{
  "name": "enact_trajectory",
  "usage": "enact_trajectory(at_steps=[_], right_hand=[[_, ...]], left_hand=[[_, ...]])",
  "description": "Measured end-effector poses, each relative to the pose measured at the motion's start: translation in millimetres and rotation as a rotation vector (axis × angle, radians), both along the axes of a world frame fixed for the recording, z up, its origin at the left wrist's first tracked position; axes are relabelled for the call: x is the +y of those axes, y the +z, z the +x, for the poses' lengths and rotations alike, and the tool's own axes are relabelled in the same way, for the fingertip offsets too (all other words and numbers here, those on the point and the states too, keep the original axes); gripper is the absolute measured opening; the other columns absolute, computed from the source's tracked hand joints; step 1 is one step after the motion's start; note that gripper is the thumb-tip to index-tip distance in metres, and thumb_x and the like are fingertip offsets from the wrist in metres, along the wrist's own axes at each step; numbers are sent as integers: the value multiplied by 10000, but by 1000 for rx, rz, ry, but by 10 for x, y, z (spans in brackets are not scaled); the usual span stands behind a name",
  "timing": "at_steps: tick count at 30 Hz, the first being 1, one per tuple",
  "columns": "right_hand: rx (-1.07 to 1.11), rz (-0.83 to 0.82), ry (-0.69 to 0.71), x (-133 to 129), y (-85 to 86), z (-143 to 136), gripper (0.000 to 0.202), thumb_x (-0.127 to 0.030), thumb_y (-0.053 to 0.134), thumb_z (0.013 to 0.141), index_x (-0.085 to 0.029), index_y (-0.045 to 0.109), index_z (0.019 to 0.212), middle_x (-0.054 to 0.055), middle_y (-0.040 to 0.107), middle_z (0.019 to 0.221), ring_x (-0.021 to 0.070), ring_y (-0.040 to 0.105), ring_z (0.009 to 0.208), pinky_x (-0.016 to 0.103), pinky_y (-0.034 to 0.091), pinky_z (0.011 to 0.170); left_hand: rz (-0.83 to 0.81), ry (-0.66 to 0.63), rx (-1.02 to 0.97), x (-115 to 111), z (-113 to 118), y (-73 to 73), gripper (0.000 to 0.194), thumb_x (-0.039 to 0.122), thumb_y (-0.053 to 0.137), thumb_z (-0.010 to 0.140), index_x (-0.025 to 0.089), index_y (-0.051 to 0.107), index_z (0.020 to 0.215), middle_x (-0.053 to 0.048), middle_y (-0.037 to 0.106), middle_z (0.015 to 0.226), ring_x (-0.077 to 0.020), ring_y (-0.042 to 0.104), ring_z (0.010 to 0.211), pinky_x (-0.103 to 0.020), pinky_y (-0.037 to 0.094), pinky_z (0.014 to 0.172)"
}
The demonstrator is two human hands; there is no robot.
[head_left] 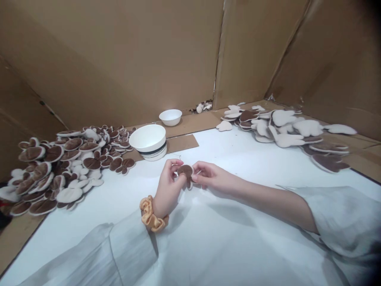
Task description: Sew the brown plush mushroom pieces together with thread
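Observation:
Between my two hands is a small brown plush cutout (185, 171) with a pale edge and narrow lobes pointing down. My left hand (171, 180) pinches it from the left, thumb on the brown face. On the other side, my right hand (208, 174) has its thumb and fingers closed at the cutout's right edge. Whether a needle or thread is in the right fingers is too small to tell. Just beyond the hands stands a white bowl (149, 141) with dark bands around it.
A heap of brown-and-white plush cutouts (74, 163) covers the left side. Larger cutouts (282, 127) are piled at the right. Behind the banded bowl sit a smaller white bowl (170, 118) and a cardboard strip (183, 143). Cardboard walls (119, 59) enclose the white table (238, 159).

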State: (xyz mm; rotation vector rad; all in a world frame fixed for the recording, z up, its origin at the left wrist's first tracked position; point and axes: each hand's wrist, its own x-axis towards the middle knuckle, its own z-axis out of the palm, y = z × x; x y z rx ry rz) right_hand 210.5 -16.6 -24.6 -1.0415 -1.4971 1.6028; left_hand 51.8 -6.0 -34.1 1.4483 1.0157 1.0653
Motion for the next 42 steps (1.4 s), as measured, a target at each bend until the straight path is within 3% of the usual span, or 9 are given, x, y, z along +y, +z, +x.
enact_trajectory(at_steps=[4, 8, 12, 16, 19, 23, 28, 36, 42], right_hand=[[3, 27, -70, -14, -22, -24, 190, -337, 576, 764, -160, 506, 764, 8, 560, 676, 118, 510, 643, 252, 369, 584], [74, 55, -53, -39, -20, -32, 209, -359, 589, 758, -159, 534, 778, 4, 561, 671, 138, 542, 693, 277, 392, 646], [130, -46, 35, -47, 2, -25, 235, -372, 599, 751, -150, 527, 772, -3, 545, 647, 108, 495, 623, 246, 340, 590], [81, -130, 72, -26, 51, 2, 232, -335, 627, 729, -152, 484, 710, -17, 528, 617, 72, 409, 539, 223, 266, 523], [22, -97, 34, -16, 35, 17, 266, -375, 631, 727, -159, 477, 729, -5, 540, 671, 95, 481, 619, 233, 332, 576], [47, -64, 8, -25, -47, 10, 346, -356, 675, 696, -173, 458, 894, 4, 570, 763, 108, 536, 691, 275, 408, 668], [100, -87, -112, -18, -57, -9, 317, -308, 681, 678, -169, 444, 836, -1, 577, 716, 104, 561, 644, 287, 450, 652], [31, -10, -204, -23, -10, -9, 202, -241, 588, 748, -163, 458, 881, 19, 567, 777, 98, 527, 657, 263, 418, 615], [52, 20, -160, -49, -38, -16, 276, -207, 626, 708, -177, 448, 916, -13, 524, 751, 87, 492, 619, 257, 390, 601]], left_hand=[[33, 5, 48, -34, 4, 1, 216, 153, 506, 736, 206, 415, 925, 17, 564, 777, -103, 553, 651, -246, 416, 637], [8, -9, 51, -51, 12, 24, 241, 147, 502, 725, 212, 404, 935, 24, 564, 775, -100, 557, 620, -248, 418, 625], [-87, -94, -22, -32, 17, 19, 294, 118, 493, 684, 213, 381, 939, 47, 564, 712, -90, 540, 531, -243, 409, 580], [-76, -103, -18, -2, 15, -8, 241, 100, 492, 661, 203, 392, 855, 47, 536, 695, -93, 535, 582, -227, 404, 573], [-83, -68, -23, 22, 6, -16, 213, 128, 512, 673, 196, 403, 842, 42, 540, 686, -93, 525, 586, -230, 401, 584], [-134, 19, -84, 42, -3, 9, 266, 144, 546, 655, 182, 429, 891, 25, 565, 719, -105, 536, 618, -234, 397, 602], [-158, 11, -128, 29, -3, 45, 296, 177, 563, 671, 163, 471, 952, 2, 587, 794, -113, 547, 699, -241, 403, 660], [-152, -11, -105, 24, 3, 19, 276, 169, 587, 677, 132, 495, 934, -37, 584, 889, -124, 543, 786, -239, 402, 675], [-161, -28, -87, 15, 4, 22, 274, 215, 628, 683, 134, 511, 917, -44, 593, 892, -131, 553, 791, -243, 417, 695]])
